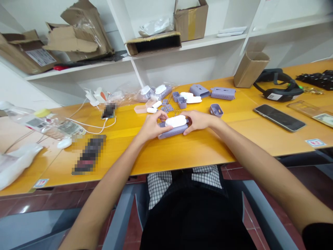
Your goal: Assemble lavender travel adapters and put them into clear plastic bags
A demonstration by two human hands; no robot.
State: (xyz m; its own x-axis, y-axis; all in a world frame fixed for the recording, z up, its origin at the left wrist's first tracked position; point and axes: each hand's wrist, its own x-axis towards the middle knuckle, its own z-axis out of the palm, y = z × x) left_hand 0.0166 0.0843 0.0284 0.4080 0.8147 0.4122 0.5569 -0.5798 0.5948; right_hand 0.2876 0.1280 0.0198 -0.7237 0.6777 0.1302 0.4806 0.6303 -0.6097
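A lilac plastic case (172, 131) lies on the orange table (182, 149) with a white oval insert (176, 121) on top of it. My left hand (151, 125) grips the case's left end with curled fingers. My right hand (198, 121) grips its right end, thumb against the white insert. Both hands rest on the table around the case.
Behind the hands lie more lilac cases (223, 93), small lilac caps (215, 110) and white inserts (194, 99). A phone (279, 117), a headset (279, 88) and a cardboard box (250, 68) are to the right. A plastic bottle (39, 121), cables and a blurred dark item (90, 154) are to the left.
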